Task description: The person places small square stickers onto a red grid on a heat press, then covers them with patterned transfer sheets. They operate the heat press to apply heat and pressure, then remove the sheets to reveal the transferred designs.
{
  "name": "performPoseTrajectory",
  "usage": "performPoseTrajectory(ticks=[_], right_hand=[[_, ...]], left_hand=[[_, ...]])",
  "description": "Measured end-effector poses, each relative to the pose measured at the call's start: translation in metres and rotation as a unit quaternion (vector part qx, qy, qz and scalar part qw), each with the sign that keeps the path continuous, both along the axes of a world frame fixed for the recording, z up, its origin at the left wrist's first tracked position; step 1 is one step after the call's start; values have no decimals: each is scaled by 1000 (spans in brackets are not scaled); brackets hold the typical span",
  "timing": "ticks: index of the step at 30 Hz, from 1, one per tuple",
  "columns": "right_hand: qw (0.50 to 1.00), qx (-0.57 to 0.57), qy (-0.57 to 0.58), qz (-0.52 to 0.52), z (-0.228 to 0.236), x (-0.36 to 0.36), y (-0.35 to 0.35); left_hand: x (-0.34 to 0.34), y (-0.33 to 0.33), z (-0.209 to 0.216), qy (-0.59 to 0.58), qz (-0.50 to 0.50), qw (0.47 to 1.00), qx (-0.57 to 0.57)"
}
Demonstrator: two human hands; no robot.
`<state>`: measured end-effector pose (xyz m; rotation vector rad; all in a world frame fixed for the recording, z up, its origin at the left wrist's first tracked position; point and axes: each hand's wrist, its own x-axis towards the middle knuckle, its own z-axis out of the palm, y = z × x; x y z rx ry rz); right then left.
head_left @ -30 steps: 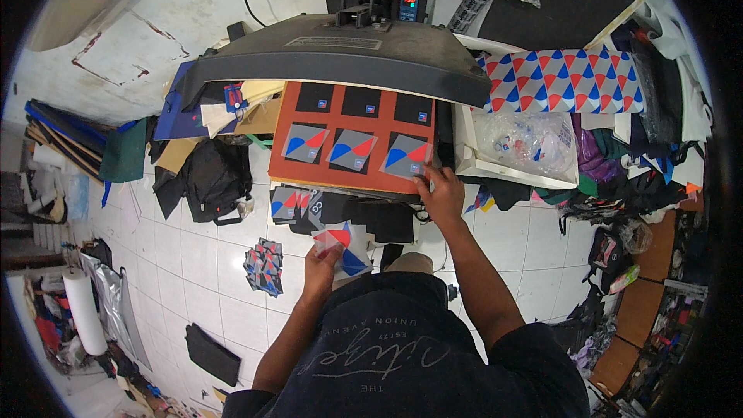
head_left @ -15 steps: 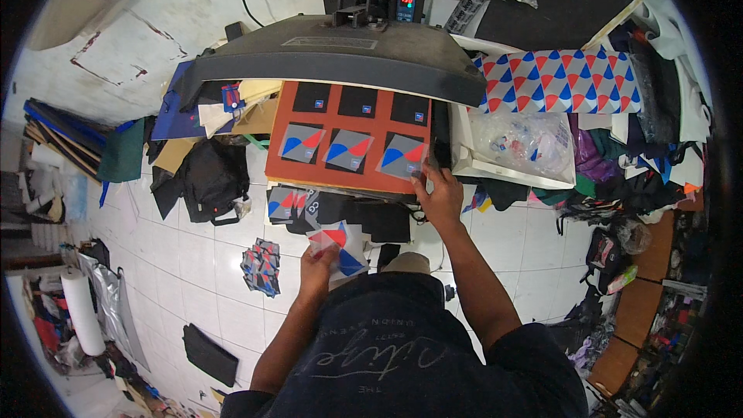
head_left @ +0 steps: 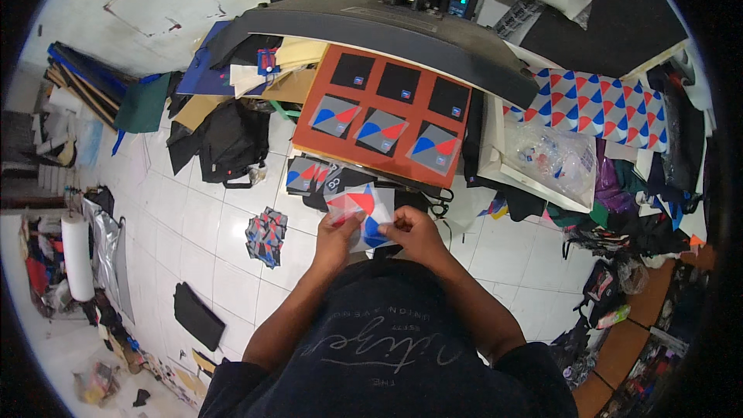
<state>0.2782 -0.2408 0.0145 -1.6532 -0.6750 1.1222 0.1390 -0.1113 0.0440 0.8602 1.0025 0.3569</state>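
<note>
In front of my chest, both hands hold translucent transfer films [head_left: 361,203] printed with red and blue shapes. My left hand [head_left: 335,238] pinches their left side, and my right hand [head_left: 416,234] grips the lower right edge. Beyond them lies the orange-red pad [head_left: 329,144] of a heat press, whose dark upper plate [head_left: 387,40] is raised. On the pad sit two rows of black fabric squares. The far row, including one square [head_left: 398,82], shows small corner emblems; each near-row square is overlaid with a grey, red and blue film [head_left: 381,132].
A patterned sheet [head_left: 596,104] and a white tray [head_left: 503,174] holding a plastic bag are at the right. A pile of printed pieces [head_left: 266,238] lies on the tiled floor, left of my hands. A black backpack [head_left: 232,143] stands farther left.
My right hand has left the near-right square on the pad and come back to the films in my left hand. The view has shifted and turned slightly.
</note>
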Motion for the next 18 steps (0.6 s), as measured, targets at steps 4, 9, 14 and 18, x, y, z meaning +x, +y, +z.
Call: performPoseTrajectory(ticks=[4,9,14,18], right_hand=[[999,8,51,1,11,6,5],[998,56,25,-1,10,14,9],[1000,21,-15,-14,9,15,16],[993,38,75,-83,19,0,28]], left_hand=[[0,-3,3,-42,47,998,-7],[0,-6,11,-53,53,997,-23],[-2,0,13,-67,48,995,-48],[-7,10,1,-85,46,995,-35]])
